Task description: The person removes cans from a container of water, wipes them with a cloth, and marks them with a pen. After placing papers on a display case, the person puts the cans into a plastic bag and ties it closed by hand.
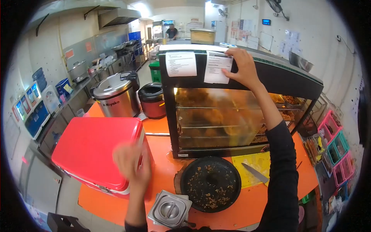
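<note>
My right hand (243, 69) is raised to the top of a glass-fronted food warmer (239, 81). Its thumb and fingertips hold the right side of a printed paper slip (217, 69) against the black upper panel. A second printed slip (181, 64) hangs to the left of it. Smeared by motion, my left hand (133, 164) is over the front right side of a red cooler box (98, 145); its fingers cannot be made out. Below the warmer is a round black pan (210, 183) strewn with brown crumbs.
A knife (254, 172) lies on a yellow cutting board (247, 160). Lidded steel pans (170, 208) sit near the front edge. Behind the cooler stand a steel Miyako pot (118, 96) and a dark red cooker (152, 102). Colored baskets (338, 145) line the right; a person (172, 31) is far back.
</note>
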The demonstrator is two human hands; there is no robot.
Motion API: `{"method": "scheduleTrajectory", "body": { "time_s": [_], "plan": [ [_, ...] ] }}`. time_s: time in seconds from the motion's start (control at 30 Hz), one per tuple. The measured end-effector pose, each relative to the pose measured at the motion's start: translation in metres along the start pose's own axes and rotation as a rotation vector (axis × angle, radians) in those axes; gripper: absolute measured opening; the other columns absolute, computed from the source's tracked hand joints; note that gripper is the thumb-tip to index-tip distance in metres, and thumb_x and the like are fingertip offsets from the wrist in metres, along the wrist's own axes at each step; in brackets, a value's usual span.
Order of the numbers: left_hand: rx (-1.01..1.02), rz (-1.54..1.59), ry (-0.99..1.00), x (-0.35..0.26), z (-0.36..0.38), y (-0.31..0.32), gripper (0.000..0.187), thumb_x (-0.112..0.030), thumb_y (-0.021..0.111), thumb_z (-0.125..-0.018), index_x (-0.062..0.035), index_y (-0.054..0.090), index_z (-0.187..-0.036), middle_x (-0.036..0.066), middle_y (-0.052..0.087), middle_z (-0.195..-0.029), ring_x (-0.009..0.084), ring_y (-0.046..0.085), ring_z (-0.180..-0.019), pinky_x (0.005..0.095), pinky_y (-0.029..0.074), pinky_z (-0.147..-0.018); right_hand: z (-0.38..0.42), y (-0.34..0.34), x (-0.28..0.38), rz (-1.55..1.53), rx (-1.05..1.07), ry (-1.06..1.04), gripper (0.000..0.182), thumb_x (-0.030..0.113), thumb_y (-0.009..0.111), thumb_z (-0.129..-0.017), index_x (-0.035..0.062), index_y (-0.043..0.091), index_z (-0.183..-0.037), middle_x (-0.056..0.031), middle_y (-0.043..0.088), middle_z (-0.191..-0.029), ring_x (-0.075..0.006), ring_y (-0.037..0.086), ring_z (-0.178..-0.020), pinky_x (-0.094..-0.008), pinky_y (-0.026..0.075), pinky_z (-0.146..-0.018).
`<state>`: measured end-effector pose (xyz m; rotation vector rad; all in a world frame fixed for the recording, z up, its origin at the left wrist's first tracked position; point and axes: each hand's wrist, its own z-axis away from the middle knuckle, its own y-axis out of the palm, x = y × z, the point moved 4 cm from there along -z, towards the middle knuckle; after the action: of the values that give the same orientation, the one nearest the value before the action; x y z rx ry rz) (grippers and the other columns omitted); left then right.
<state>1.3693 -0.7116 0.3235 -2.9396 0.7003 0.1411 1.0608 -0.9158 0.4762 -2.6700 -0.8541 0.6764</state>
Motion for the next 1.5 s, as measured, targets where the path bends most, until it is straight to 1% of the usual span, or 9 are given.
{"method": "scheduleTrajectory", "body": {
  "time_s": [0.03,0.07,0.13,0.2,0.3,0.33,0.4,0.53,1.5],
  "plan": [
    [-0.125,0.175,-0.089,0.004,-0.045,0.025,0.018,-0.004,0.069,-0.074,-0.0068,0.062,-0.09,0.006,0.061,-0.088,0.0273,0.056,-0.084,0.0385,0.039,-0.082,0.0,0.0,-0.001,-0.023,0.042,0.043,0.045,0.032,0.071,-0.069,0.0115,0.053,-0.105,-0.005,0.055,-0.101,-0.0233,0.052,-0.095,-0.0366,0.038,-0.08],
    [-0.09,0.322,-0.202,0.01,-0.087,0.051,0.02,-0.009,0.071,-0.074,-0.0066,0.063,-0.093,0.006,0.061,-0.089,0.0269,0.056,-0.087,0.0367,0.039,-0.084,-0.002,0.0,-0.003,-0.04,0.082,0.085,0.046,0.031,0.071,-0.068,0.0115,0.053,-0.106,-0.0051,0.055,-0.101,-0.0231,0.052,-0.095,-0.0366,0.038,-0.08],
    [-0.064,0.178,0.018,0.023,-0.152,0.107,0.026,-0.023,0.075,-0.072,-0.0145,0.066,-0.095,0.006,0.059,-0.1,0.0256,0.052,-0.099,0.0364,0.038,-0.084,-0.003,0.0,-0.002,-0.039,0.069,0.063,0.046,0.03,0.071,-0.068,0.0113,0.053,-0.105,-0.0049,0.055,-0.1,-0.0228,0.051,-0.096,-0.0363,0.038,-0.08],
    [0.108,0.082,0.005,0.037,-0.177,0.159,0.036,-0.034,0.077,-0.067,-0.02,0.064,-0.098,0.004,0.056,-0.106,0.0264,0.048,-0.106,0.0426,0.034,-0.088,-0.003,0.0,-0.002,-0.021,0.059,0.058,0.045,0.029,0.072,-0.068,0.0109,0.053,-0.104,-0.0047,0.055,-0.1,-0.0228,0.051,-0.096,-0.0361,0.038,-0.08],
    [0.264,0.058,0.033,0.051,-0.179,0.195,0.049,-0.045,0.078,-0.061,-0.0241,0.061,-0.102,0.002,0.052,-0.112,0.0263,0.042,-0.113,0.0489,0.027,-0.092,-0.005,-0.002,-0.001,-0.04,0.083,0.062,0.044,0.029,0.071,-0.067,0.011,0.053,-0.103,-0.0045,0.055,-0.1,-0.0232,0.05,-0.096,-0.0362,0.037,-0.08],
    [0.258,0.056,0.037,0.055,-0.176,0.198,0.049,-0.045,0.078,-0.061,-0.0241,0.061,-0.102,0.002,0.052,-0.112,0.0263,0.042,-0.113,0.0489,0.027,-0.092,-0.005,-0.002,-0.002,-0.046,0.1,0.063,0.044,0.029,0.071,-0.067,0.0112,0.053,-0.103,-0.0044,0.055,-0.101,-0.0234,0.05,-0.096,-0.0364,0.037,-0.081],
    [0.171,0.044,0.26,0.051,-0.164,0.196,0.055,-0.05,0.078,-0.059,-0.0252,0.059,-0.105,0.001,0.048,-0.116,0.0248,0.038,-0.117,0.0505,0.021,-0.095,-0.005,-0.002,-0.003,-0.027,0.095,0.05,0.043,0.029,0.071,-0.068,0.0114,0.053,-0.103,-0.0041,0.054,-0.102,-0.0236,0.05,-0.096,-0.0366,0.037,-0.081],
    [0.124,-0.018,0.25,0.054,-0.153,0.199,0.063,-0.053,0.078,-0.055,-0.0241,0.058,-0.107,-0.001,0.046,-0.124,0.0245,0.036,-0.12,0.048,0.018,-0.098,-0.003,0.0,-0.002,0.0,0.09,0.041,0.043,0.029,0.07,-0.068,0.0113,0.053,-0.103,-0.0046,0.054,-0.104,-0.0241,0.05,-0.097,-0.0371,0.037,-0.081],
    [0.199,-0.062,0.372,0.052,-0.143,0.197,0.101,-0.067,0.072,-0.039,-0.016,0.047,-0.123,0.001,0.048,-0.119,0.0228,0.038,-0.117,0.047,0.013,-0.1,-0.002,0.002,-0.003,-0.006,0.103,0.081,0.049,0.03,0.071,-0.068,0.0113,0.052,-0.11,-0.0056,0.055,-0.106,-0.0243,0.05,-0.1,-0.0388,0.037,-0.085]
  ]
}}
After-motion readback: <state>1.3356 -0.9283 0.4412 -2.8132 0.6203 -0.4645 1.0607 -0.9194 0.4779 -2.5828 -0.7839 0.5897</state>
